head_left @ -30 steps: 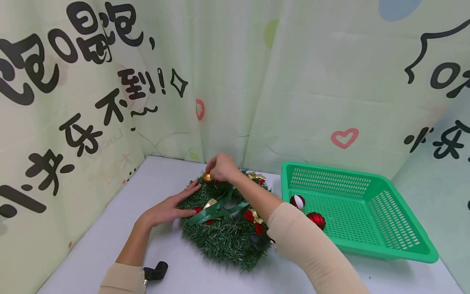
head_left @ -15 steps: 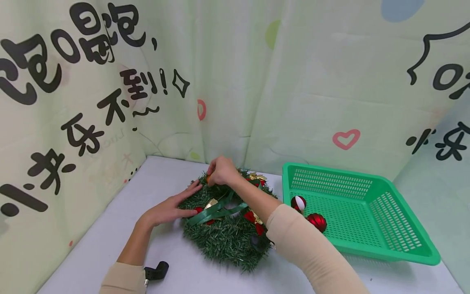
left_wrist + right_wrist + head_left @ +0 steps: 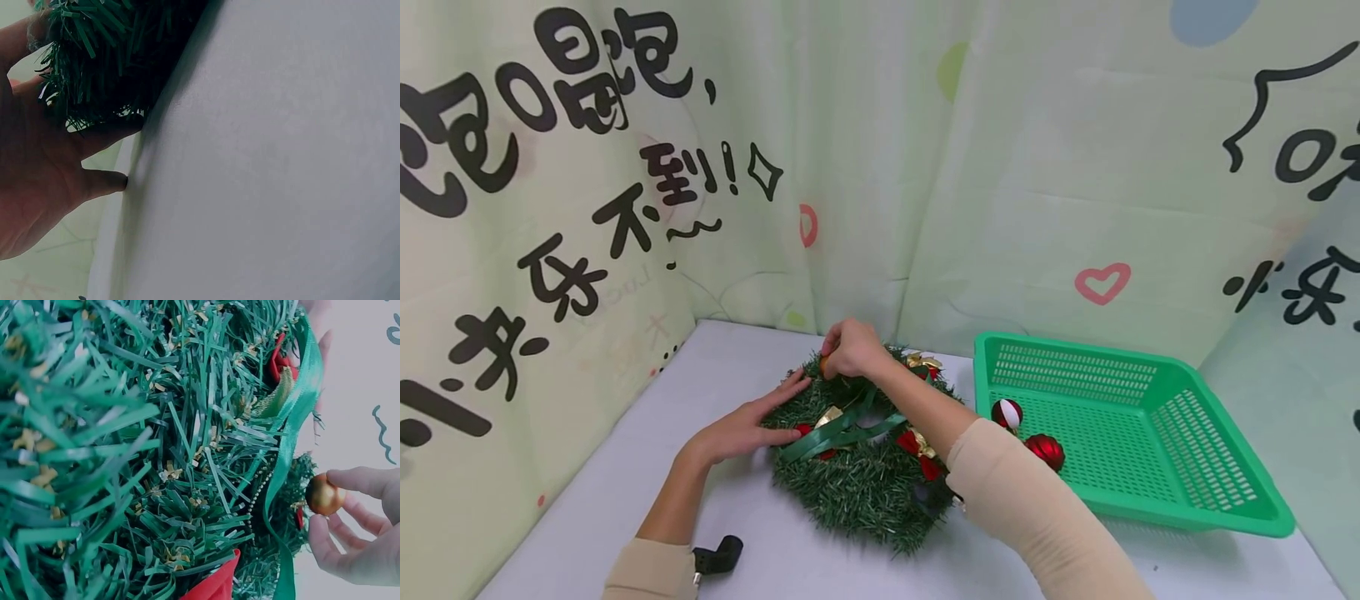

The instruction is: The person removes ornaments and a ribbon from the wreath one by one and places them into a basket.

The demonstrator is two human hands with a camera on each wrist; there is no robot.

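Gold ball (image 3: 324,495), partly hidden, seemingly touches wreath (image 3: 861,492), right hand (image 3: 854,348) pinching it, left hand (image 3: 748,427) splayed there

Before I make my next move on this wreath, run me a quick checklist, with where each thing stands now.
1. Gold ball secure in the right hand: ok, pinched.
2. Wreath steadied: ok, the left hand rests on its edge.
3. Green ribbon clear of the gold ball: ok, a gap shows in the right wrist view.
4. Gold ball fastened to the wreath: cannot tell, its attachment is hidden.
5. Remaining balls in the basket: ok, one striped ball, one red ball.
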